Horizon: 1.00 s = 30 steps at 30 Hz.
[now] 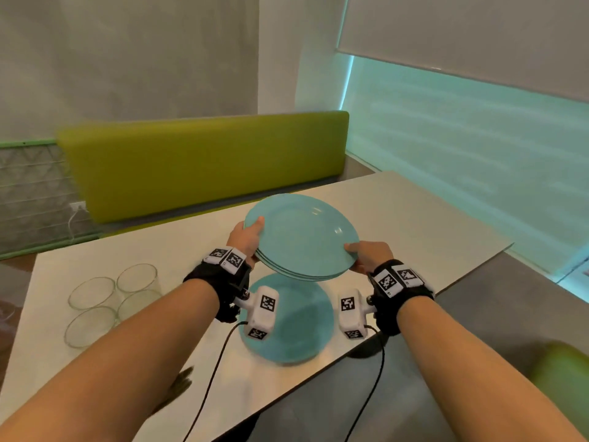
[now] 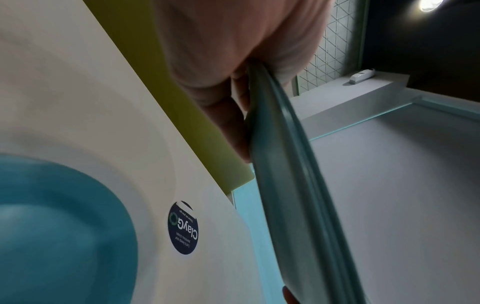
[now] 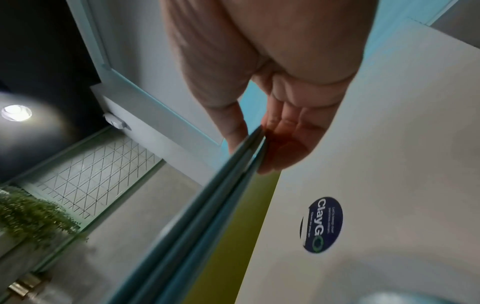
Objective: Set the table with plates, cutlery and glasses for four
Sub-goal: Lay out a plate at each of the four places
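Note:
I hold a stack of three teal plates (image 1: 301, 237) in the air above the white table (image 1: 414, 224). My left hand (image 1: 250, 236) grips the stack's left rim, thumb on top, fingers underneath. My right hand (image 1: 366, 255) grips the right rim the same way. Seen edge-on, the plate stack (image 2: 293, 174) runs down from my left hand (image 2: 233, 92), and the plate stack (image 3: 197, 216) is pinched at its rim by my right hand (image 3: 262, 123). One more teal plate (image 1: 293, 327) lies flat on the table below the stack, near the front edge.
Several clear glasses (image 1: 111, 301) stand grouped at the table's left end. A green bench backrest (image 1: 204, 164) runs behind the table. A round dark sticker (image 3: 322, 224) sits on the tabletop. A green seat (image 1: 564, 371) is at the lower right.

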{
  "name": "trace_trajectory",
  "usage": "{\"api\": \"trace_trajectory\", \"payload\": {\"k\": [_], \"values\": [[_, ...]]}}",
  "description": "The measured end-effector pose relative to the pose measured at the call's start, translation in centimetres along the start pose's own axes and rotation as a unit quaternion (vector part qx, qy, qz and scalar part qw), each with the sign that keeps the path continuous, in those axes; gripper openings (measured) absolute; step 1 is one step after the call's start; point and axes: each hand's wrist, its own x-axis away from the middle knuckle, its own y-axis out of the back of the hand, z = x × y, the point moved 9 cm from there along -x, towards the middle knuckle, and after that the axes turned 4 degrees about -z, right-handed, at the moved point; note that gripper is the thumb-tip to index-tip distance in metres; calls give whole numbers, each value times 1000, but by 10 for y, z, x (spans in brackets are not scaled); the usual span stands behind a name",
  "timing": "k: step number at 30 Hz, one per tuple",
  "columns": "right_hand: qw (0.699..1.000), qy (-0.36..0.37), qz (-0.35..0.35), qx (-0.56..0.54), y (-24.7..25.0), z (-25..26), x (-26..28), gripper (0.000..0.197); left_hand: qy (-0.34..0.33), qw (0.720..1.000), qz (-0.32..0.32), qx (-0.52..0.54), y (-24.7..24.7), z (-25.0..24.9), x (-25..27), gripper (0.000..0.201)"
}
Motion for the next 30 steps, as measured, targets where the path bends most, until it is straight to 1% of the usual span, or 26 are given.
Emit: {"api": "trace_trajectory", "payload": {"k": [1, 2, 6, 8, 10, 11, 12, 14, 16, 20, 24, 27, 30], "values": [[1000, -3, 2, -20, 6, 5, -7, 30, -2, 1000, 5, -6, -12, 2, -6, 39], [1000, -3, 0, -30, 13, 9, -14, 35, -4, 1000, 5, -8, -23, 5, -12, 41], [999, -16, -5, -46, 39, 19, -45, 41, 6, 1000, -12, 0, -54, 23, -35, 50], [999, -24, 2, -44, 48, 20, -59, 40, 12, 1000, -15, -1, -66, 33, -46, 62], [998, -32, 12, -45, 55, 20, -75, 39, 25, 999, -21, 2, -73, 52, -70, 82], [998, -32, 17, -44, 57, 19, -83, 39, 36, 999, -24, 4, -76, 61, -78, 86], [998, -28, 20, -43, 59, 19, -90, 39, 42, 999, -27, 12, -79, 65, -81, 81], [998, -25, 29, -51, 61, 16, -103, 35, 41, 998, -40, 25, -87, 68, -79, 62], [997, -26, 22, -63, 65, 12, -114, 30, 34, 997, -61, 22, -92, 67, -73, 53], [997, -41, -3, -67, 79, 0, -136, 37, 21, 991, -133, -15, -80, 65, -73, 50], [988, -77, -56, -125, 105, -15, -155, 39, -3, 977, -205, -51, -55, 55, -78, 48], [978, -93, -86, -164, 124, -31, -159, 41, -12, 969, -238, -70, -38, 45, -84, 49], [978, -107, -84, -159, 135, -52, -164, 43, -10, 962, -259, -85, -25, 38, -88, 52]]}}
